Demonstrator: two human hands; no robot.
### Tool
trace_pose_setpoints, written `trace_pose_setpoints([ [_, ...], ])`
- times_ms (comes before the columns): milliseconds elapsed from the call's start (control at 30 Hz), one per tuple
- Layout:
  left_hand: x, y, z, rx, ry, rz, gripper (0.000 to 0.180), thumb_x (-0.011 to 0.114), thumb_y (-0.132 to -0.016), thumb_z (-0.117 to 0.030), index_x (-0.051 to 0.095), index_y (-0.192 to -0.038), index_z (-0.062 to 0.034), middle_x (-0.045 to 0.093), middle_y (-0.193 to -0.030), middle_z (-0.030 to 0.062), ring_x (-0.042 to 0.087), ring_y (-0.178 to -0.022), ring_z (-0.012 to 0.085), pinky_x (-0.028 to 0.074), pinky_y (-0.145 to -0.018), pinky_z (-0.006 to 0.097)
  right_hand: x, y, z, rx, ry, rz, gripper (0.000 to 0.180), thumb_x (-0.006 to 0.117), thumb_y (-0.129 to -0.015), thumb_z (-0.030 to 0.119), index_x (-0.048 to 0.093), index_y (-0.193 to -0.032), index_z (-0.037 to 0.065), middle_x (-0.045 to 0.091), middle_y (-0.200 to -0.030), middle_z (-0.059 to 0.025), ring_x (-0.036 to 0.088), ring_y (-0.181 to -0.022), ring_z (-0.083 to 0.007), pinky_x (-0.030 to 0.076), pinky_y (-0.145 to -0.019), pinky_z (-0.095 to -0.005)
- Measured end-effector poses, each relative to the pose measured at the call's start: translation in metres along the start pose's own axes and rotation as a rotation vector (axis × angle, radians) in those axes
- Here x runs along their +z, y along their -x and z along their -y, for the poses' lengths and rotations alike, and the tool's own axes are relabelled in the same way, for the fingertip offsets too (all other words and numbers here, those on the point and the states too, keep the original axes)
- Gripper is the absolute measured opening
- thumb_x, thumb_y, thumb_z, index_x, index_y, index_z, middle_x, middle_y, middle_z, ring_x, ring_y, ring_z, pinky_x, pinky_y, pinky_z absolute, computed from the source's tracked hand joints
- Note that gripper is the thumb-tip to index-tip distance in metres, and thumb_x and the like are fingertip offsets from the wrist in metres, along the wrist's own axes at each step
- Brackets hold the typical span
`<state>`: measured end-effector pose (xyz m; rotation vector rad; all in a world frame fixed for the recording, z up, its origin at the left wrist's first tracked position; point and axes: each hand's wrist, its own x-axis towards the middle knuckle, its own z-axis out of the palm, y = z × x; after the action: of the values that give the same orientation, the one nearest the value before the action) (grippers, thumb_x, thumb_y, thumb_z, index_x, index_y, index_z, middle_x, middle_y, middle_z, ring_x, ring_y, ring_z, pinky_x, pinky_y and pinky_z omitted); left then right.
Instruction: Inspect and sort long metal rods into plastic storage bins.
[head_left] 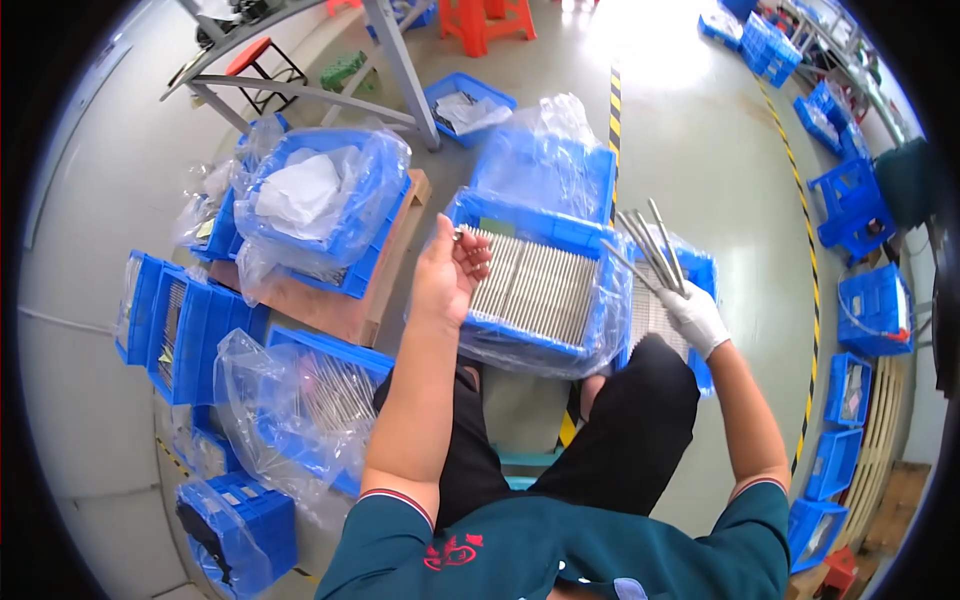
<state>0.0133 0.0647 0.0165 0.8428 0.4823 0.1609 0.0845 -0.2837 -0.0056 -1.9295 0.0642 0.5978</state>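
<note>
My right hand [695, 318], in a white glove, grips a fanned bunch of thin metal rods [665, 255] that point up and away. My left hand [452, 275] is bare, with its fingers curled in and the thumb up. Something small and dark shows near its thumb and fingertip, too small to name. That hand is over the left edge of a plastic-lined blue crate [545, 350]. Tight rows of metal rods [535, 295] lie in this crate. Below my right hand, a second blue crate [703, 270] holds more rods, partly hidden by my knee.
At the left, a blue crate [375, 225] with white sheeting stands on a wooden pallet [400, 240]. Nearer, loose rods [340, 395] lie in another lined crate. A grey metal frame [400, 75] rises at the far left. Blue crates [835, 465] line the right side.
</note>
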Motion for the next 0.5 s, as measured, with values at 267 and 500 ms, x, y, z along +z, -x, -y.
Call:
trace_pose_setpoints([
  [267,-0.009,-0.010,0.003,0.004,0.376,0.134,0.038,0.054,-0.088,-0.049,0.060,-0.086,-0.0114,0.063,-0.078,0.0039,0.059,-0.073,0.0173,0.048,-0.067,0.033,0.114,0.032,0.110,-0.158,-0.088,0.252,0.020,0.061,-0.083,0.020,0.058,-0.088,0.001,0.053,-0.064,-0.0005,0.050,-0.057,-0.0079,0.041,-0.054,-0.0242],
  [500,-0.008,-0.009,0.004,0.051,0.369,0.154,0.038,0.060,-0.084,-0.049,0.060,-0.086,-0.0104,0.062,-0.080,0.0041,0.059,-0.077,0.0168,0.047,-0.071,0.031,0.145,0.031,0.104,-0.109,-0.159,0.218,0.018,0.057,-0.084,0.017,0.058,-0.089,0.001,0.053,-0.062,-0.0010,0.050,-0.055,-0.0074,0.040,-0.052,-0.0237],
])
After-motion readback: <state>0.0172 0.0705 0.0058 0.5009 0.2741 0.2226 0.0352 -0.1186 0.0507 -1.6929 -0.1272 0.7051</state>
